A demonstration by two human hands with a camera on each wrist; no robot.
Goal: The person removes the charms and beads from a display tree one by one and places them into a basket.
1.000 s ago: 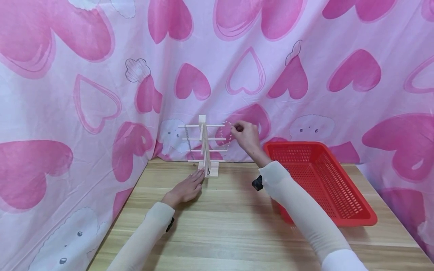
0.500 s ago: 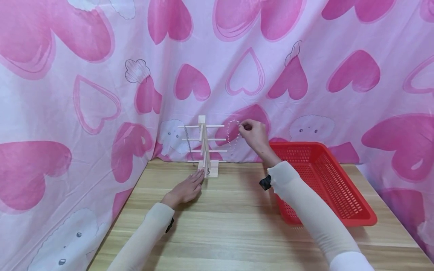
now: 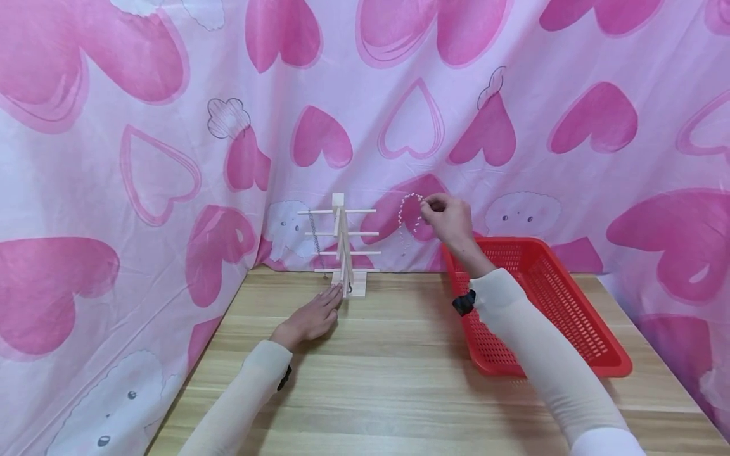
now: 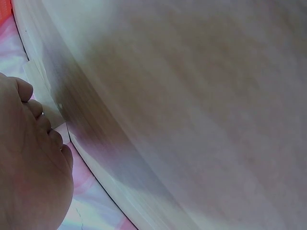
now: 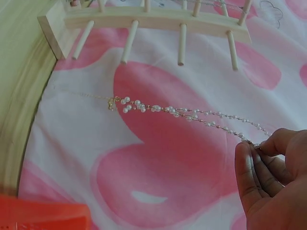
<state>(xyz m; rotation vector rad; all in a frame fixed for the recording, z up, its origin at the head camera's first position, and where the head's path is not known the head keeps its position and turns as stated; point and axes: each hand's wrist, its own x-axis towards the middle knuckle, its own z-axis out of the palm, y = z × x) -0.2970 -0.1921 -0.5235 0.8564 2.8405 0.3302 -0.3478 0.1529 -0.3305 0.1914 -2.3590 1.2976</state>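
Fingers (image 5: pixel 247 165) of right hand (image 3: pixel 450 218): pinching bead necklace (image 3: pixel 409 212) beside wooden rack (image 3: pixel 341 244). Left hand (image 3: pixel 310 316): fingers straight, flat on counter (image 3: pixel 399 380).

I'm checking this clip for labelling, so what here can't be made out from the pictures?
- Left hand: in the left wrist view, only blurred fingers at the frame edge.
- Basket contents: near side covered by the right sleeve in the head view.
- Dark chain on the wooden stand: too small to identify.
- Bead necklace clasp: hidden within the right hand.

Pale wooden jewelry stand (image 3: pixel 344 244), white pearl-beaded necklace (image 3: pixel 408 215), red mesh basket (image 3: pixel 547 310), pink-hearted curtain (image 3: pixel 171 126), light woodgrain tabletop (image 3: pixel 399 380).
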